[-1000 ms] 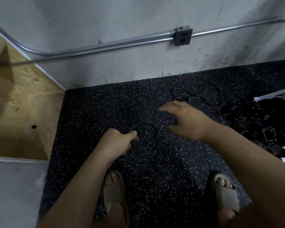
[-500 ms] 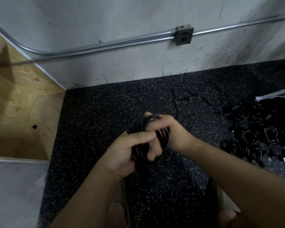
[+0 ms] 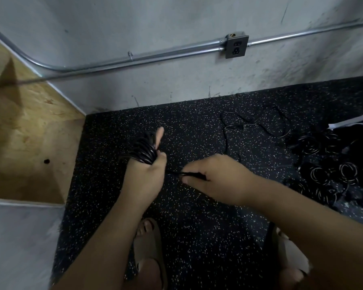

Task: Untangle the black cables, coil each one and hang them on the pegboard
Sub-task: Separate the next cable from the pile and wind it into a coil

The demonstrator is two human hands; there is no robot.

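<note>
Grip first: the left hand (image 3: 146,178) is closed around a coil (image 3: 144,151) of black cable, held above the floor (image 3: 197,237), with one finger standing straight beside the loops. The right hand (image 3: 218,181) pinches the free tail (image 3: 174,173) of the same cable between thumb and fingers. This tail runs almost level from the bottom of the coil toward the right, so its long axis lies across the body, and the right hand is the nearer one to its end. I judge that the next move is to wrap this tail around the coil. A loose cable (image 3: 239,126) lies near the wall (image 3: 176,84), and a pile of coils (image 3: 327,164) is at the far right.
</note>
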